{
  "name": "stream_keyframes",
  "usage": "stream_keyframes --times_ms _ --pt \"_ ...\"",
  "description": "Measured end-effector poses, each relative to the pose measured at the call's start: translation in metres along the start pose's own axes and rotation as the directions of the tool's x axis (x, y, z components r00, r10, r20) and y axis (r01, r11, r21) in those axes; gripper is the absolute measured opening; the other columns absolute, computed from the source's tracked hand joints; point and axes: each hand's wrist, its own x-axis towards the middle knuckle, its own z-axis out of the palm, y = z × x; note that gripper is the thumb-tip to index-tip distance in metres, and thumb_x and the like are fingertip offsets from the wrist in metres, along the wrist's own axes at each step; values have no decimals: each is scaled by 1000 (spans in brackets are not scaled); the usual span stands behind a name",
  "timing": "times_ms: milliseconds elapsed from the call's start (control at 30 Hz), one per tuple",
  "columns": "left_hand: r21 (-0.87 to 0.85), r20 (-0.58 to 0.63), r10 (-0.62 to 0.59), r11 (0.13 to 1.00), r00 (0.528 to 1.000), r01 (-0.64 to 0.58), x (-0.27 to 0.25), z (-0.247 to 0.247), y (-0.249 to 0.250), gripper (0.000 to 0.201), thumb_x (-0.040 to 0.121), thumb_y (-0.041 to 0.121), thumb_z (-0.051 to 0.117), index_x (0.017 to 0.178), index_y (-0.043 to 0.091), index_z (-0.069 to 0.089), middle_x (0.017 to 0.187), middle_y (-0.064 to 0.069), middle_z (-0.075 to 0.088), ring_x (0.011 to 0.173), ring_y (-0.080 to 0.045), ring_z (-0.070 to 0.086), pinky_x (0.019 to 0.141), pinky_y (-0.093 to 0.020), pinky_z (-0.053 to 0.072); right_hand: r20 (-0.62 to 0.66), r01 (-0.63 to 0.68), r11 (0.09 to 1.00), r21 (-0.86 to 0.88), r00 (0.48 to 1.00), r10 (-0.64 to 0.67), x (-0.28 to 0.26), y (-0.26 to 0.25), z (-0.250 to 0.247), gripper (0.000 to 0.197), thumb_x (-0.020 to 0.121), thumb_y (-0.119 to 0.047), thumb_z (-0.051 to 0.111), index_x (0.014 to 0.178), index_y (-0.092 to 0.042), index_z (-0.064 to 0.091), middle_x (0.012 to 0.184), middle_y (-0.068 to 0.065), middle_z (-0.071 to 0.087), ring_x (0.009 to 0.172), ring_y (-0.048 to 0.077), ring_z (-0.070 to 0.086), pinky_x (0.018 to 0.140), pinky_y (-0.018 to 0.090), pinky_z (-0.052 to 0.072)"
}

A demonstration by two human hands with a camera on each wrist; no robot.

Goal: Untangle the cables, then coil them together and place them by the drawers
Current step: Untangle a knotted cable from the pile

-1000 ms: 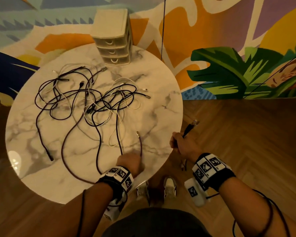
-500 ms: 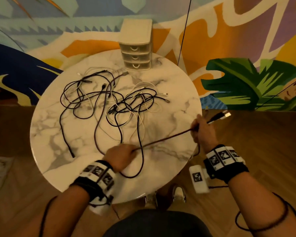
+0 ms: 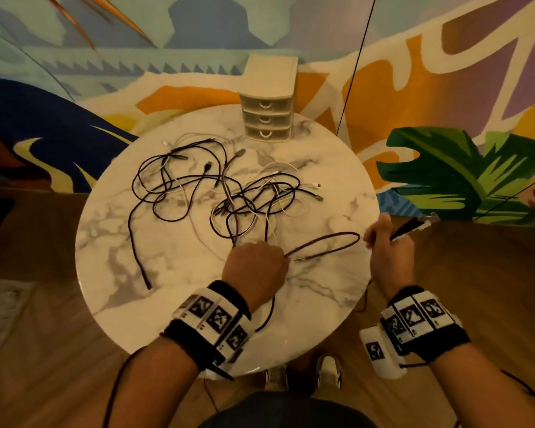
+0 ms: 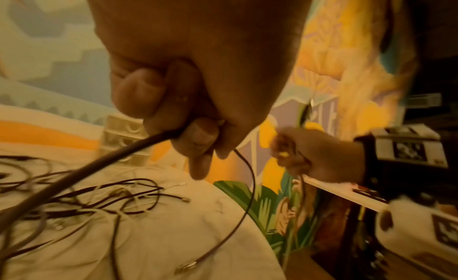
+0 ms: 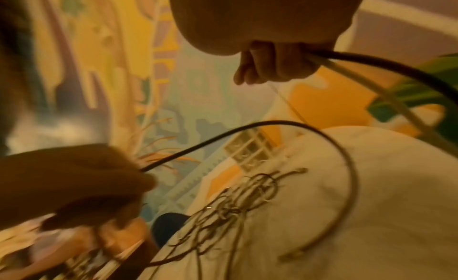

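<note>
My left hand (image 3: 254, 267) grips a dark braided cable (image 3: 325, 244) over the near part of the round marble table (image 3: 136, 304), fingers (image 4: 195, 139) curled round the cord, which runs under my wrist toward the table's near edge. From that fist the cable arcs rightward in a loop, its free plug end lying on the marble just beside my knuckles. My right hand (image 3: 386, 245), out past the table's right edge, is closed round cable ends, a dark plug (image 3: 410, 227) jutting from the fist. Beyond my hands, the remaining black and white cables (image 3: 229, 196) lie knotted at mid-table. At the far edge stands a small beige three-drawer unit (image 3: 267, 118), near the tangle but apart from it, against a painted mural wall (image 3: 445, 88).
</note>
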Motion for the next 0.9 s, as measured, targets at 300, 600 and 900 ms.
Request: stream_keyframes --times_ms 300,600,900 --pt "-270 -16 21 963 1000 -25 -1 11 17 32 98 40 34 95 18 57 93 -5 61 87 -27 59 65 -33 40 412 179 927 -329 911 -30 -27 -30 17 50 96 -44 41 52 -21 44 55 1 49 57 26 49 53 31 32" --pt "-400 -459 -152 915 875 -51 27 -34 -66 23 98 32 39 92 14 53 87 -5 56 76 -25 53 61 -35 39 154 -197 926 -323 954 257 40 27 -19 49 98 -42 38 83 -2 61 90 24 63 84 36 59 72 37 43" --pt "53 -244 19 999 970 -7 35 -38 42 29 101 30 31 100 16 56 90 -5 66 82 -30 64 55 -31 32 241 248 931 -269 953 -184 8 -55 -20 41 97 -44 33 106 -20 65 102 5 66 92 24 60 79 34 47"
